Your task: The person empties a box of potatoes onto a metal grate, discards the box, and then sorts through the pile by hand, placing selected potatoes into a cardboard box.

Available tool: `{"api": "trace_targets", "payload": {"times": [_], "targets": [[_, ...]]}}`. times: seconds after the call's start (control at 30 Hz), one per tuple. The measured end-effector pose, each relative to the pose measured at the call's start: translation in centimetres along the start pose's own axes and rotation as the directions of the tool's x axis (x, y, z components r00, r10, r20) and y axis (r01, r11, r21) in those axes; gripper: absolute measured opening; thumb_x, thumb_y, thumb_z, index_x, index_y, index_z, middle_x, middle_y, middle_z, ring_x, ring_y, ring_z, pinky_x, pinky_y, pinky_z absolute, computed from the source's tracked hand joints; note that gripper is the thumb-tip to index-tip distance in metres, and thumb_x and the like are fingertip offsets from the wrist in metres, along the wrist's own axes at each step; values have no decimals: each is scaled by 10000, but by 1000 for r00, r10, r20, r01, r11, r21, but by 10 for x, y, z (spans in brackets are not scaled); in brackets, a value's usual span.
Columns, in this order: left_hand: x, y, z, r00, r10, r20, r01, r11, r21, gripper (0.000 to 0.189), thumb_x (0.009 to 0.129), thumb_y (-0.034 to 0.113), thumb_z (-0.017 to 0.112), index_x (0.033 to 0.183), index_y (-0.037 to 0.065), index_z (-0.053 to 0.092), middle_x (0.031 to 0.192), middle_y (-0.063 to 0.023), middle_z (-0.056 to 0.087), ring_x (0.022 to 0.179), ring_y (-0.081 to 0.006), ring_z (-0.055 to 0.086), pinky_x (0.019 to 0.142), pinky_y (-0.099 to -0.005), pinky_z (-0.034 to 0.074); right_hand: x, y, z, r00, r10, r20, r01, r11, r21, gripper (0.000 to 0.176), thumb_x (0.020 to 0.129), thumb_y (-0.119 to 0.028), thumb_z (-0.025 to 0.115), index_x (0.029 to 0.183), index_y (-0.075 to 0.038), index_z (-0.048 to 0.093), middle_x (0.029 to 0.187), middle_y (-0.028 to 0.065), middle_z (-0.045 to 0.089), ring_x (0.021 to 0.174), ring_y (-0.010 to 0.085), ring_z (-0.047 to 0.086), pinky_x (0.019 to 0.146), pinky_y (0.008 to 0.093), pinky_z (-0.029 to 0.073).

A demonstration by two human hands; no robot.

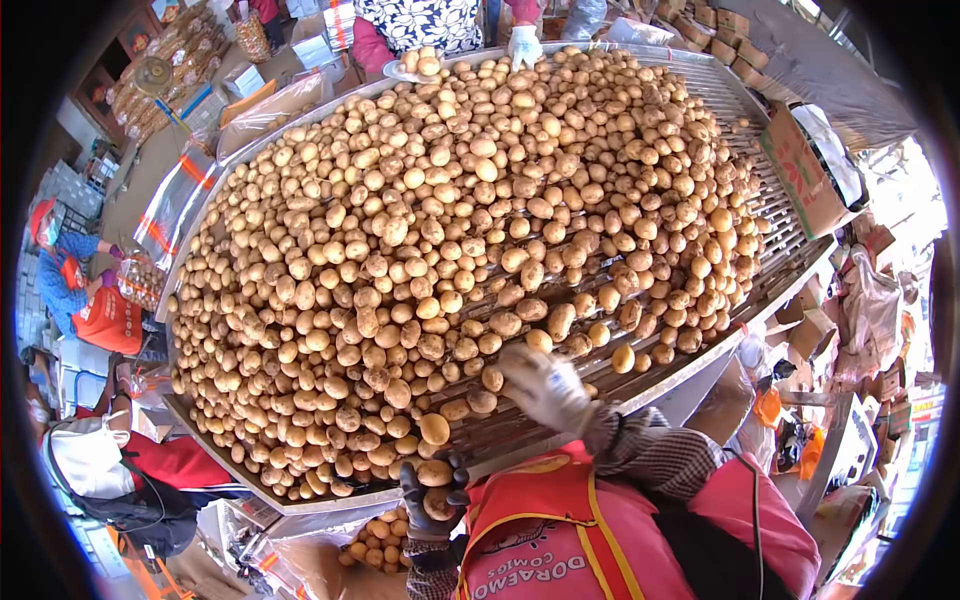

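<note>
Slatted metal table [778, 228] across most of view; bare slats only down right side and along near edge.

Heap [450, 230] of small yellow-brown potatoes over nearly all of it, spilling right up to near rim.

Stacked cartons [800, 175] off right side, well apart from both hands.

Three co-workers around the edges: one in blue [60, 265] at far left beside an orange bag [110, 320]; one in red [150, 465] at lower left, white pack on back; one at far end, only a white-gloved hand [523, 45] on far rim, just beside a plate [392, 72] of potatoes.

Open sack [378, 540] of potatoes under near rim, just left of own left hand.

Right hand [545, 385], white glove, plaid cuff, pink sleeve; arm up from lower right, reaching forward over near edge of heap, fingertips near a loose potato [540, 340]; blurred, so cannot tell whether spread or closed on anything; nothing between it and heap.

Left hand [432, 500], dark glove, palm up at near rim, lower than right hand; fingers curled round two potatoes [437, 473], one above the other, just off the table edge.
</note>
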State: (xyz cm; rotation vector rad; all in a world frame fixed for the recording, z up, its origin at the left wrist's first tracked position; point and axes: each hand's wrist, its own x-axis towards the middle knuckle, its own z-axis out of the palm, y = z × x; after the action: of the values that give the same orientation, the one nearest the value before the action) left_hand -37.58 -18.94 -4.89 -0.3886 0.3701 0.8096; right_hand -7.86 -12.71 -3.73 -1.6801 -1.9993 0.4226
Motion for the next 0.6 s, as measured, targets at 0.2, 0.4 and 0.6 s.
{"api": "trace_targets", "payload": {"times": [0.2, 0.4, 0.6], "targets": [[13, -12, 7, 997, -70, -27, 75, 971, 226, 622, 952, 578, 602, 1374, 125, 545, 1241, -116, 603, 1009, -258, 599, 712, -332, 539, 19, 38, -53, 863, 502, 58, -472, 842, -263, 652, 906, -143, 666, 1504, -111, 407, 1429, 280, 476, 1233, 387, 577, 1061, 502, 473], [46, -21, 23, 991, -122, -55, 134, 927, 351, 627, 965, 543, 602, 1354, 58, 519, 1191, -124, 601, 966, -244, 582, 706, -306, 522, 41, 81, -41, 776, 590, 222, -578, 807, -121, 663, 926, 3, 581, 1537, -61, 332, 1385, 215, 542, 1051, 289, 676, 915, 383, 582], [44, -9, 5, 969, -247, 28, 249, 965, -79, 632, 973, 556, 573, 1348, 50, 530, 1141, -124, 618, 961, -256, 596, 660, -296, 517, -17, 99, -67, 844, 454, 286, -501, 479, 721, 587, 922, -11, 615, 1482, -11, 441, 1308, 167, 652, 1113, 256, 681, 871, 321, 576]]}}
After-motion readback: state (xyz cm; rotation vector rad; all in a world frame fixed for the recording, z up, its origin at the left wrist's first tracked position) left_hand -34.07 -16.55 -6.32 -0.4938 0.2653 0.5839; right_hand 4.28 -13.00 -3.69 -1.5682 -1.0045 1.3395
